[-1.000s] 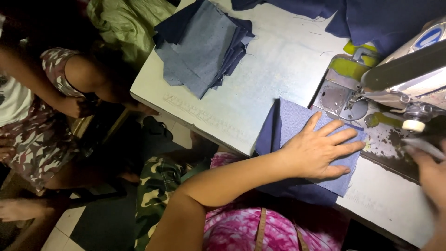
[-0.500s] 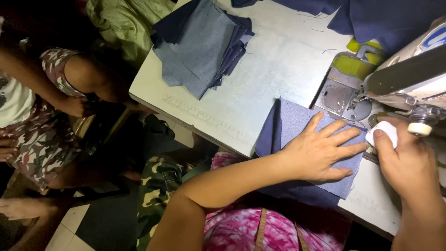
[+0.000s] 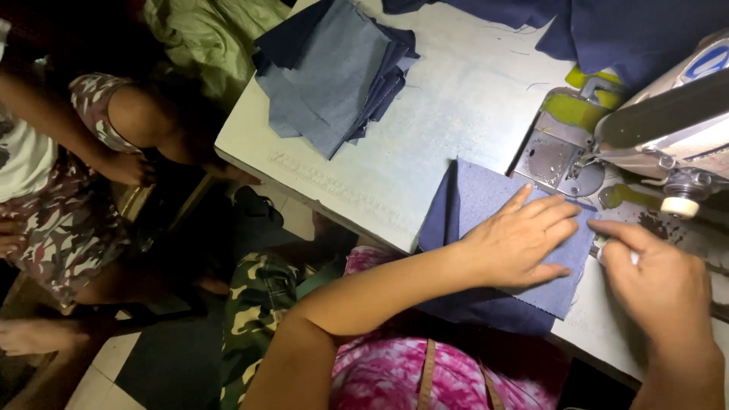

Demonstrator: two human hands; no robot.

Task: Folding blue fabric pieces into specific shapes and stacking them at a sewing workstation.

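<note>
Head view, single frame. Landmark for all positions: the sewing machine [image 3: 668, 129].

Largest item is the pale worktable [image 3: 448, 114], which carries the machine at its right end. Draped over the table's far edge, just behind the machine, I see a mass of dark navy cloth [image 3: 607, 30]. Well to the left of the machine, on the table's far left part, lies a loose stack of blue and grey fabric pieces [image 3: 334, 76], cut roughly square, edges fanned out.

Directly in front of the machine, touching its metal bed plate [image 3: 558, 159], lies the blue fabric piece [image 3: 486, 205]; its near edge hangs over the table front. The left hand [image 3: 524, 239] lies flat on this piece, fingers spread wide and pointing toward the machine, palm pressing the cloth down. It grips nothing.

The right hand [image 3: 657, 281] sits below the machine head, just right of the fabric piece. Fingers are drawn narrow, index extended toward the cloth's right edge; something small and white shows at the fingertips, but I cannot tell what it is or whether it is pinched.

Far left of the machine, off the table, another person sits in a patterned garment [image 3: 53, 205].
</note>
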